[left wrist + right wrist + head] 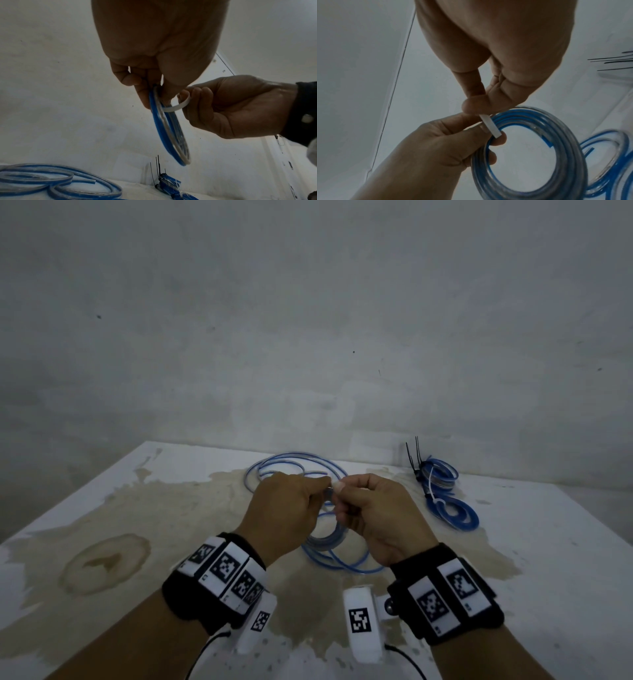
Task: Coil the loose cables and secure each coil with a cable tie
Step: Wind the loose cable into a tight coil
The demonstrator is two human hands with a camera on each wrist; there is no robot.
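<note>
Head view: both hands [334, 508] on coil [327, 537].

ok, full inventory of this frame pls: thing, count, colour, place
held coil: one, blue and clear cable, raised over the table between both hands
white cable tie: one, looped at the top of the held coil
loose cable: blue and clear loops on the table, behind and under the hands; count unclear
tied coils: a blue bundle at the right rear of the table, with black ties and a white one; count unclear
table: one, white, brown stains
wall: grey, behind the table
wristbands: two, black with white printed markers
left hand: grips the held coil
right hand: pinches the white cable tie
</note>
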